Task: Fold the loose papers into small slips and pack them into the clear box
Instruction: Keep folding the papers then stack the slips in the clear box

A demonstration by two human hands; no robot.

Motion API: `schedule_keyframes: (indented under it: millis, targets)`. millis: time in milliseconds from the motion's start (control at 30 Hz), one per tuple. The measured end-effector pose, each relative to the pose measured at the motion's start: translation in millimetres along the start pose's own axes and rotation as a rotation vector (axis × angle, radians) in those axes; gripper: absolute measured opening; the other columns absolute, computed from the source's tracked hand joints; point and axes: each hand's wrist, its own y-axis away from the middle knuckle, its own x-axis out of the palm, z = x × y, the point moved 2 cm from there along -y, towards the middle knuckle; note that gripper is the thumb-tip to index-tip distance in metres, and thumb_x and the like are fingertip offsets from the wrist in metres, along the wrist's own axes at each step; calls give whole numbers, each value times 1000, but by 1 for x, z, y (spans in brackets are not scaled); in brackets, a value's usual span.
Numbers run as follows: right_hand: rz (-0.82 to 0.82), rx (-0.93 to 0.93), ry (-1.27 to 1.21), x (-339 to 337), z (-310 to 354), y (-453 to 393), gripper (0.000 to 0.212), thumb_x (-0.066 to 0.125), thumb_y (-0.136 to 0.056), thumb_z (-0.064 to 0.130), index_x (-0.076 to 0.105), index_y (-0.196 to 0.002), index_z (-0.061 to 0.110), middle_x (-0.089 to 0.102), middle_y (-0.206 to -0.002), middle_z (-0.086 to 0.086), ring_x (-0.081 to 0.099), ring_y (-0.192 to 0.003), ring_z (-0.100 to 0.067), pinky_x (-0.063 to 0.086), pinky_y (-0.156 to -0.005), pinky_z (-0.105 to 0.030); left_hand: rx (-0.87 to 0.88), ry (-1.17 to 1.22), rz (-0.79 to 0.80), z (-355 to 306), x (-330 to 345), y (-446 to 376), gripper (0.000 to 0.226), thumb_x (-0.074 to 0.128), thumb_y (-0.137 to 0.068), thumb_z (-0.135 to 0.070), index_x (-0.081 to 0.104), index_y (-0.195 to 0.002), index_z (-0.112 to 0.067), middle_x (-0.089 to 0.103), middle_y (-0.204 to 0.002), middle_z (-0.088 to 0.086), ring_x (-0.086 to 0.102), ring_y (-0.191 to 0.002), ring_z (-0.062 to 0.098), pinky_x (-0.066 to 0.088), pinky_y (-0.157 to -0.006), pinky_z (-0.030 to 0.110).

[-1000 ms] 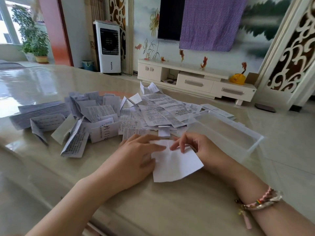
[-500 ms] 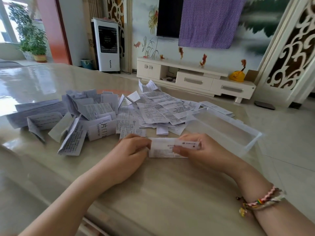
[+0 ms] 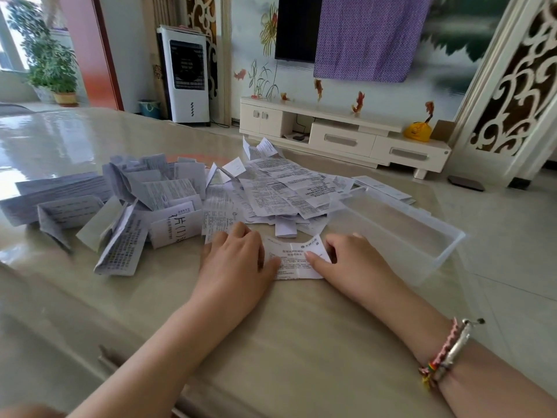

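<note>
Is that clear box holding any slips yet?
Empty: the clear box shows only its bare bottom through open top; the papers lie outside it.

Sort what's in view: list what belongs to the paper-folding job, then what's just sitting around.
Job: folded paper pressed flat under left hand and right hand; pile of loose papers; clear box; table.

Lying about: air cooler; TV cabinet; potted plant; purple cloth.

Folded slip point(image 3: 297, 260): on the table point(image 3: 301, 342), between left hand point(image 3: 235, 263) and right hand point(image 3: 355, 260), both touching it.
Paper pile point(image 3: 187, 200): behind the hands, spreading left.
Clear box point(image 3: 401, 224): right of the pile, beside the right hand.
Bracelets point(image 3: 449, 354): on the right wrist.
</note>
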Motion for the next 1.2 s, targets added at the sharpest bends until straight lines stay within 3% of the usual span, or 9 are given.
schedule_keyframes:
  millis: [100, 233, 433, 567, 767, 933, 1067, 1200]
  targets:
    - [-39, -44, 146, -1, 1, 3, 36, 48, -92, 49, 33, -77, 21, 39, -80, 7, 42, -92, -20, 32, -73, -32, 34, -20, -52, -2, 0, 3, 30, 53, -90, -51, 38, -103, -28, 40, -111, -7, 42, -110, 21, 32, -96, 34]
    - [-135, -128, 124, -3, 3, 6, 39, 56, -86, 46, 27, -97, 22, 35, -101, 5, 37, -96, -17, 34, -83, -32, 82, -59, -59, -4, -1, 4, 54, 52, -92, -48, 25, -138, -38, 33, -130, -5, 41, -119, 23, 31, -101, 34]
    - [-46, -190, 51, 0, 7, 9, 38, 58, -85, 48, 33, -100, 24, 34, -104, 6, 36, -99, -15, 34, -88, -32, 91, -116, -15, -4, 0, 5, 38, 43, -92, -58, 54, -124, -42, 36, -128, -13, 36, -117, 18, 26, -100, 34]
    - [27, -219, 52, -1, 5, 10, 30, 53, -90, 45, 44, -112, 28, 41, -116, 11, 35, -111, -12, 31, -93, -29, 107, -121, 10, -4, 0, 7, 46, 43, -87, -65, 55, -124, -40, 41, -125, -21, 33, -114, 14, 24, -97, 32]
    - [64, -254, 83, 2, 4, 8, 41, 46, -95, 44, 48, -133, 30, 46, -135, 13, 38, -124, -11, 31, -103, -28, 107, -111, 11, -4, 0, 6, 46, 44, -86, -66, 54, -123, -40, 44, -123, -23, 33, -111, 13, 24, -94, 30]
    - [76, -287, 106, 2, 1, 7, 48, 46, -93, 53, 48, -136, 31, 44, -137, 14, 36, -126, -8, 28, -103, -27, 110, -109, 13, -3, 3, 5, 46, 43, -86, -67, 52, -123, -41, 42, -122, -22, 32, -109, 13, 25, -94, 31]
    - [136, -308, -30, -3, -7, 7, 63, 56, -80, 65, 48, -135, 34, 38, -143, 16, 31, -133, -2, 25, -112, -28, 117, -79, 28, -1, 3, 5, 45, 44, -86, -65, 51, -125, -43, 41, -123, -22, 32, -109, 15, 29, -101, 34]
    - [80, -415, -126, -12, -8, 6, 51, 72, -80, 47, 57, -125, 31, 50, -134, 18, 40, -126, 3, 31, -108, -20, 118, -67, 49, -1, 3, 4, 43, 45, -88, -62, 51, -126, -44, 41, -126, -22, 32, -109, 16, 31, -103, 37]
